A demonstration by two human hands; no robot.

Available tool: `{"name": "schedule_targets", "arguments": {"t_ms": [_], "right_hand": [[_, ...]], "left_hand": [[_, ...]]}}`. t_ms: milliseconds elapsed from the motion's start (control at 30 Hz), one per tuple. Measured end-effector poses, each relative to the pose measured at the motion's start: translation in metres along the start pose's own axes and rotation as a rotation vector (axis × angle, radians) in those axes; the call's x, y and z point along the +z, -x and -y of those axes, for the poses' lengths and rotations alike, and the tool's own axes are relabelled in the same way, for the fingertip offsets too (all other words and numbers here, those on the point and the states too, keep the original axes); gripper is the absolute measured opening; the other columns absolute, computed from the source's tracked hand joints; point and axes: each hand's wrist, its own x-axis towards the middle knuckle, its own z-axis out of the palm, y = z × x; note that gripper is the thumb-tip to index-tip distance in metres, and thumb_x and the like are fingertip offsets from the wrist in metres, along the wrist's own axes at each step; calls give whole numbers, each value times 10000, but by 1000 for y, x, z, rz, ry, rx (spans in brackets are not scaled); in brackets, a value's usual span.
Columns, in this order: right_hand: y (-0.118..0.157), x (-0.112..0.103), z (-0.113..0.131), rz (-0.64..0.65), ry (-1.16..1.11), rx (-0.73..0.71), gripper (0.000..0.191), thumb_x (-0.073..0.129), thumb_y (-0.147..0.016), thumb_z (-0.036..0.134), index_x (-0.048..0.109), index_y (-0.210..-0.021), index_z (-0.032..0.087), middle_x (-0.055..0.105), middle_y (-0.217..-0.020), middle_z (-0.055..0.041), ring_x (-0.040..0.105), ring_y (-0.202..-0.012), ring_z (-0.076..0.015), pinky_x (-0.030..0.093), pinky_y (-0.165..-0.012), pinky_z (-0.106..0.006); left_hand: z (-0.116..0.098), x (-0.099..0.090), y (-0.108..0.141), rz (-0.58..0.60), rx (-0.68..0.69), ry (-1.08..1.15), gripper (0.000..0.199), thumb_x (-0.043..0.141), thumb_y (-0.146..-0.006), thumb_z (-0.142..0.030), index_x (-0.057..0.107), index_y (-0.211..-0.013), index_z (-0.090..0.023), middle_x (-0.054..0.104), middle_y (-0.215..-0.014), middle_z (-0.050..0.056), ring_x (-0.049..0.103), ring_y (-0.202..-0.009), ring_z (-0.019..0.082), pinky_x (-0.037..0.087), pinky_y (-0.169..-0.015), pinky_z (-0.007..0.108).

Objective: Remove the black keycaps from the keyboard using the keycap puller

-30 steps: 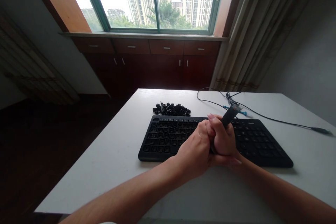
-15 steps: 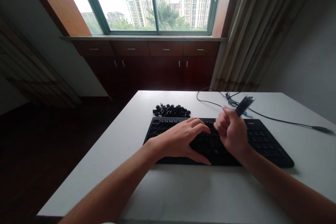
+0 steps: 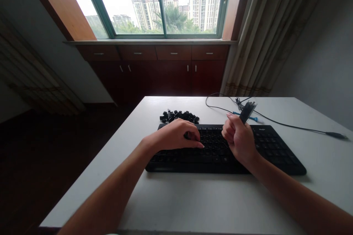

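Observation:
A black keyboard (image 3: 193, 167) lies on the white table, many of its key positions in the main block looking bare of keycaps. My left hand (image 3: 179, 136) is over its left half, fingers curled in and thumb tip close to the fingertips. Whatever the fingertips hold, if anything, is hidden. Wrapped in a fist, my right hand (image 3: 239, 139) is above the keyboard's right part. It grips a dark flat brush (image 3: 246, 113) with pale bristles pointing up. Behind the keyboard's left end sits a pile of black keycaps (image 3: 179, 115).
A blue tool (image 3: 252, 119) lies behind the keyboard, partly hidden by the right hand and brush. The thin black cable (image 3: 292, 126) runs across the back right of the white table (image 3: 193, 202). Beyond stand a low wooden cabinet (image 3: 160, 75) and a window.
My left hand has moved left over the keyboard, and its spread fingers have curled in towards the thumb. The right hand with the brush has shifted slightly left, baring more of the blue tool.

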Motion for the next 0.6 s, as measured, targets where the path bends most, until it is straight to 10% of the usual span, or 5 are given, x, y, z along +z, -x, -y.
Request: {"name": "schedule_targets", "arguments": {"t_ms": [267, 600], "right_hand": [[2, 2, 5, 84, -88, -1, 427, 655, -869, 245, 387, -537, 224, 312, -470, 71, 279, -418, -88, 202, -421, -277], [3, 3, 3, 133, -40, 49, 405, 672, -868, 251, 399, -571, 216, 325, -501, 71, 281, -435, -82, 217, -421, -252]], "left_hand": [[36, -15, 8, -501, -341, -388, 141, 656, -935, -329, 754, -1008, -258, 745, -1020, 11, 676, -817, 180, 499, -756, 312], [51, -12, 10, -530, -462, -400, 176, 616, -928, -293, 761, -1021, -257, 770, -881, 2, 727, -799, 206, 515, -766, 317]]}}
